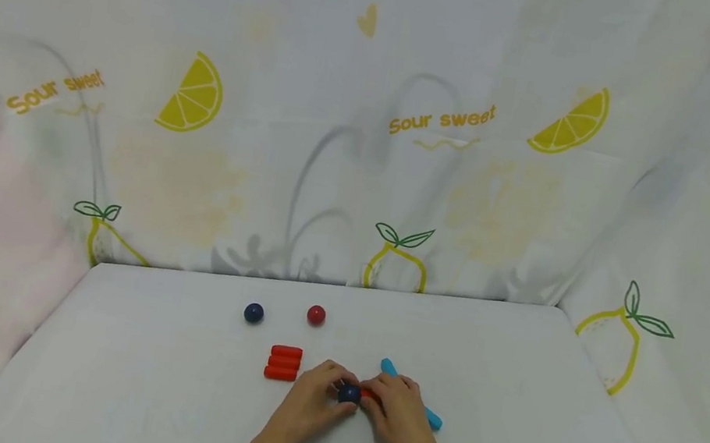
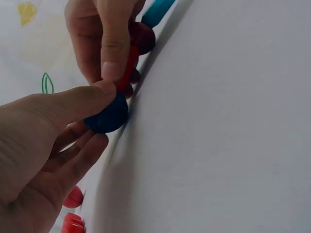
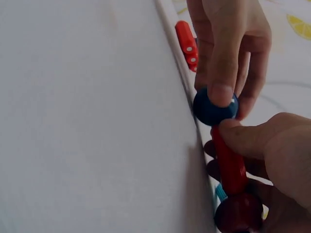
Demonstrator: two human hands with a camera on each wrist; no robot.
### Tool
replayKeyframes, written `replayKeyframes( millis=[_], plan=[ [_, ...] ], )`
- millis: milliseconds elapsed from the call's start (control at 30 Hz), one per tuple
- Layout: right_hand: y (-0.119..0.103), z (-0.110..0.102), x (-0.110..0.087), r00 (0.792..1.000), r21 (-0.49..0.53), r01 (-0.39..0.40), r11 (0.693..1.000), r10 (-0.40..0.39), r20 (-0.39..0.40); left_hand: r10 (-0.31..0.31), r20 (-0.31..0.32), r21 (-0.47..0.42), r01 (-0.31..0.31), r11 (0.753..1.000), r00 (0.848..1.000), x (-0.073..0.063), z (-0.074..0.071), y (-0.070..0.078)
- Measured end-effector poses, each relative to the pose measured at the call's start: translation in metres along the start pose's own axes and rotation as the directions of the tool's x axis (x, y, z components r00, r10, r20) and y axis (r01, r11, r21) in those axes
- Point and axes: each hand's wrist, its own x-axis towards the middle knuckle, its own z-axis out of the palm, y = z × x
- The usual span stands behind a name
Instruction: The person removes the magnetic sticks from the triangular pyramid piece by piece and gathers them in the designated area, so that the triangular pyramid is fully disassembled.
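My left hand [image 1: 311, 400] pinches a dark blue ball [image 1: 349, 394] between thumb and fingers, low over the white table. Beside it, my right hand [image 1: 403, 420] grips a short red rod [image 3: 231, 167], thumb along its side. One end of the rod meets the blue ball in the right wrist view. At the rod's other end sits a dark red ball [image 3: 237, 213], which the right hand hides in the head view. A light blue rod [image 1: 432, 420] lies partly behind the right hand.
Left of the hands, three red rods [image 1: 283, 362] lie stacked side by side on the white table [image 1: 154, 392]. Farther back are another dark blue ball [image 1: 253, 313] and a red ball [image 1: 316, 315]. A lemon-printed cloth [image 1: 345, 196] hangs behind the table.
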Motion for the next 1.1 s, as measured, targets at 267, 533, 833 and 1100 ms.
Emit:
replayKeyframes(
  millis=[267,533,833,1100],
  plan=[
    [0.006,-0.005,0.003,0.999,0.03,0.036,0.999,-0.036,0.009,0.119,0.12,0.052,-0.126,0.991,0.986,0.027,-0.027,-0.001],
    [0.003,-0.006,0.003,0.996,0.097,0.026,0.995,-0.035,0.087,0.101,0.0,0.29,-0.096,0.952,0.995,0.062,-0.043,-0.006],
    [-0.005,0.0,-0.001,0.99,0.125,0.022,0.992,-0.039,0.139,0.113,-0.047,0.459,-0.079,0.885,0.992,0.094,-0.042,-0.021],
    [-0.007,0.004,-0.001,0.988,0.104,0.054,0.993,-0.068,0.138,0.069,-0.066,0.482,-0.028,0.876,0.995,0.102,-0.034,-0.037]
  ],
)
